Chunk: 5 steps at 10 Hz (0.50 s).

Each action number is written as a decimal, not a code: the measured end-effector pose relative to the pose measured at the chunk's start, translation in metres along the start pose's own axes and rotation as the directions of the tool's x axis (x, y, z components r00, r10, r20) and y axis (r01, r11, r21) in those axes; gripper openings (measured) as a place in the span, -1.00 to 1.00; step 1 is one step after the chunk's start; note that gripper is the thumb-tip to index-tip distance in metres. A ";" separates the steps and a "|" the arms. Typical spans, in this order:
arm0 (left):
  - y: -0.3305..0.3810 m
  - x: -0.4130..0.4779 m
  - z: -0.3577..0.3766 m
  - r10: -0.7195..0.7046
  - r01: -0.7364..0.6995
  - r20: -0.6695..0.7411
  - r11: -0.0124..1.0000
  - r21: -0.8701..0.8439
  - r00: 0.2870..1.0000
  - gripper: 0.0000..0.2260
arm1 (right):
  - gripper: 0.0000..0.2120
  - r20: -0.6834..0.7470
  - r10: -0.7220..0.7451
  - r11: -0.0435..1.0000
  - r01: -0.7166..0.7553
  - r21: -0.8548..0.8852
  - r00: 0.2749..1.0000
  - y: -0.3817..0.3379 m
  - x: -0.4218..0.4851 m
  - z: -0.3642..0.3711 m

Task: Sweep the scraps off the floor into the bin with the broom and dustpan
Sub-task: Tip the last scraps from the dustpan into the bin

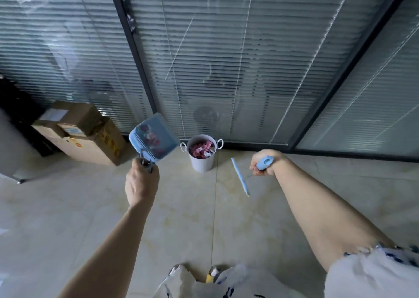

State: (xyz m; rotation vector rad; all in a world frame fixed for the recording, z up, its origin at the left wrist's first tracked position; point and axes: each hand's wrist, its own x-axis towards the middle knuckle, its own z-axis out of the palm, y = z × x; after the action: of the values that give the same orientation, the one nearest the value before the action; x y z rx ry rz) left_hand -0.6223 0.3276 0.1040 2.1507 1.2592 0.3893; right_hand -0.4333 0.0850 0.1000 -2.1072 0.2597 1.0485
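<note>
Two hands are in sight, the left hand (pixel 141 184) and the right hand (pixel 264 165). I count one blue dustpan (pixel 155 136), one blue broom (pixel 240 176), and one white bin (pixel 201 153) on the floor by the glass wall. Two cardboard boxes (pixel 90 134) are stacked at the floor's far left edge; the pink and white scraps (pixel 201 149) are too many to count.

**tilefan:** The floor (pixel 95 207) looks like polished cream stone tile, glossy enough to catch window light. The dustpan (pixel 156 136) is smooth pale blue plastic with a slight sheen, and the broom (pixel 240 176) has the same plastic.

**binwatcher:** The bin (pixel 202 161) reads as matt white ribbed plastic, the scraps (pixel 202 149) inside as crumpled pink and white paper. The boxes (pixel 90 132) are plain brown cardboard, dull and taped. Behind them is glass (pixel 226 48), shiny, over slatted blinds.
</note>
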 end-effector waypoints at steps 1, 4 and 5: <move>0.009 0.000 0.003 0.117 -0.121 0.061 0.990 0.075 0.991 -0.77 | -0.72 -0.025 -0.034 0.999 0.035 0.041 0.999 0.001 0.001 -0.005; 0.014 -0.006 0.027 0.352 -0.410 0.256 0.882 0.232 0.900 -0.82 | -0.71 0.013 -0.095 0.977 0.096 -0.190 0.995 0.020 -0.001 0.000; 0.019 -0.004 0.032 0.390 -0.463 0.289 0.849 0.255 0.874 -0.81 | -0.72 0.023 -0.090 0.978 0.093 -0.186 0.996 0.027 -0.002 -0.003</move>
State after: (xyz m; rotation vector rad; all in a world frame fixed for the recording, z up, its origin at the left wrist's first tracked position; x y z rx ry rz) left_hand -0.5947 0.3062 0.0919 2.6728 0.7373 0.1118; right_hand -0.4455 0.0643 0.0880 -2.2550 0.0571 1.0682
